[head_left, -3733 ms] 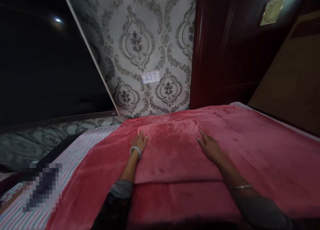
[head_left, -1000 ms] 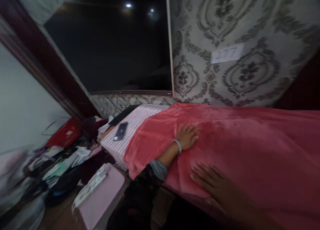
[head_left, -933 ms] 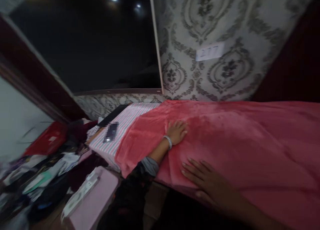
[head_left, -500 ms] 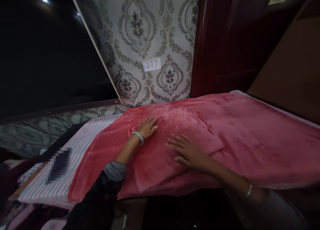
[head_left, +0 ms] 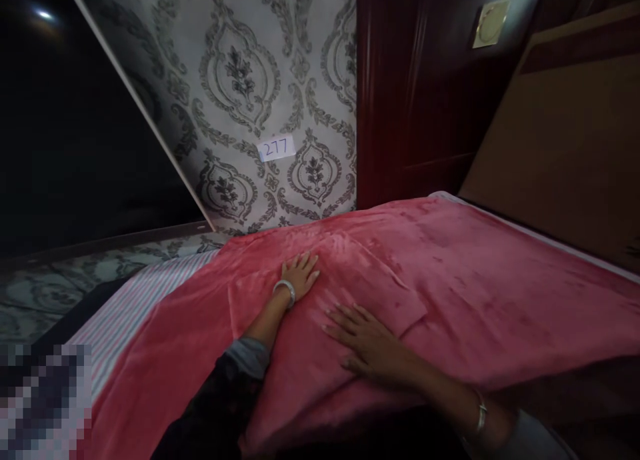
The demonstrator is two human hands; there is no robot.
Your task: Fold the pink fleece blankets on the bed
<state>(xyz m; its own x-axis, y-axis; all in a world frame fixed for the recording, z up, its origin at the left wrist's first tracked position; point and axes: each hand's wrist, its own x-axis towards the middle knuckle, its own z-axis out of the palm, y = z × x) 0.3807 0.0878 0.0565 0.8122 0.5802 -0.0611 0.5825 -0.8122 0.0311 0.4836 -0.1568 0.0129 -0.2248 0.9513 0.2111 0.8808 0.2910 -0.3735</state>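
My left hand point(head_left: 299, 275) lies flat on a folded piece of pink plush cloth point(head_left: 370, 273), fingers spread and pointing away from me. My right hand point(head_left: 367, 345) rests palm down on the same piece, nearer to me and to the right, its fingers apart as well. Neither hand grips anything. Beneath the folded piece spreads a pink plush blanket point(head_left: 505, 287), which reaches to the right and towards the wall. One corner of the folded piece sticks out to the right of my right hand. Each wrist wears a bracelet.
A striped cloth point(head_left: 135, 307) shows at the blanket's left. Behind stands a patterned wall point(head_left: 240, 107) with a paper label point(head_left: 277, 148) reading 277. A large dark screen point(head_left: 90, 133) is at the left, a dark red wooden panel point(head_left: 390, 100) and a brown board point(head_left: 560, 127) at the right.
The view has turned a little to the right. My left hand has slid slightly over the cloth, closer to my right hand. Both hands stay flat and spread.
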